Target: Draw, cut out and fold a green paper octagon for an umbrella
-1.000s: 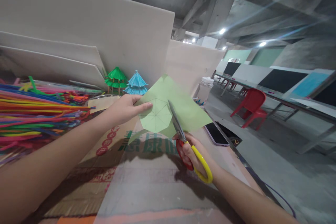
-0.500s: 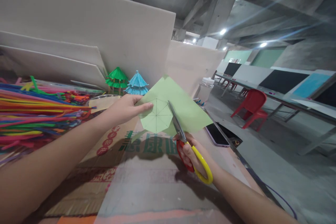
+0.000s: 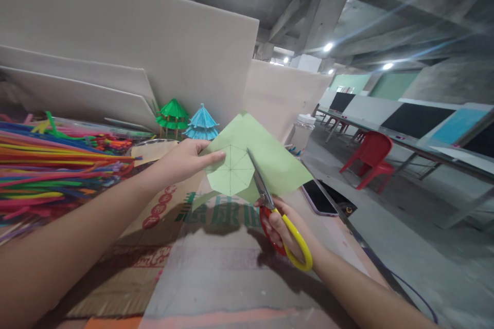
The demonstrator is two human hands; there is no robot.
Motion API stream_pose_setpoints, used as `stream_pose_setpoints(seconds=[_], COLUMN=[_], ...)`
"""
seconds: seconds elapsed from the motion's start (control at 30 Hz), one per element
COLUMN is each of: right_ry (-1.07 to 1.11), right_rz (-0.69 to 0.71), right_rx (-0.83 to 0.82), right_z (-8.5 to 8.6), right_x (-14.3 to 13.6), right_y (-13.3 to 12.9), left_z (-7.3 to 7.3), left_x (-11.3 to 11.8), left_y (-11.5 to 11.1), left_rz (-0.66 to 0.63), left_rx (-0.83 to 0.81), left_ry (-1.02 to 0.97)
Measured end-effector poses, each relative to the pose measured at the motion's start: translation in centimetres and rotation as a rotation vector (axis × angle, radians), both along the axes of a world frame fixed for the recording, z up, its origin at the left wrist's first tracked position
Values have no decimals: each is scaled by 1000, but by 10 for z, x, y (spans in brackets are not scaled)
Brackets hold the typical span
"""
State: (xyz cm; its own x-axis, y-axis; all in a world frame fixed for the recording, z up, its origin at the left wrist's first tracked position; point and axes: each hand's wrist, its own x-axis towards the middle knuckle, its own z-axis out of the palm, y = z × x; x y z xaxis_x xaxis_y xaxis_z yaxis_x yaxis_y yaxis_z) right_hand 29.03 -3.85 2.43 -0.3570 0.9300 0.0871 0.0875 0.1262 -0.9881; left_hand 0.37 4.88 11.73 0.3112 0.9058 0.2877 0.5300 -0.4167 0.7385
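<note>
A sheet of light green paper [image 3: 270, 159] is pinched at its left side by my left hand [image 3: 193, 158], thumb on top. Pencil lines cross inside a many-sided outline on the sheet, and its lower edge is cut along that outline. My right hand [image 3: 285, 226] grips scissors [image 3: 297, 239] with red and yellow handles. The scissor blades point up and away, nearly together, at the right side of the outline, with paper around them. The fingers of my left hand are partly hidden behind the paper.
Colourful pipe cleaners [image 3: 50, 164] lie at the left. Green [image 3: 173, 113] and blue [image 3: 202, 123] paper-roofed models stand behind the sheet, before pale boards [image 3: 173, 46]. A phone [image 3: 318, 198] lies right, near a lidded jar [image 3: 303, 131]. Cardboard [image 3: 127, 277] covers the table under a translucent sheet.
</note>
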Motion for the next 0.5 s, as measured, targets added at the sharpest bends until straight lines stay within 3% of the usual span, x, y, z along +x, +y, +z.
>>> stream_pose_setpoints(seconds=[0.2,0.37,0.5], right_ry=[47,122,135], right_rz=[-21,-50,-54], right_rx=[0,24,38], right_z=[2,-2,-6], right_x=[-3,-4,-4], right_y=[-1,0,1], left_z=[1,-17,-27], left_x=[1,8,15], left_y=[-2,8,13], left_rz=[-5,-120,-62], left_rx=[-3,-152,-92], left_ry=[-16,-162,-302])
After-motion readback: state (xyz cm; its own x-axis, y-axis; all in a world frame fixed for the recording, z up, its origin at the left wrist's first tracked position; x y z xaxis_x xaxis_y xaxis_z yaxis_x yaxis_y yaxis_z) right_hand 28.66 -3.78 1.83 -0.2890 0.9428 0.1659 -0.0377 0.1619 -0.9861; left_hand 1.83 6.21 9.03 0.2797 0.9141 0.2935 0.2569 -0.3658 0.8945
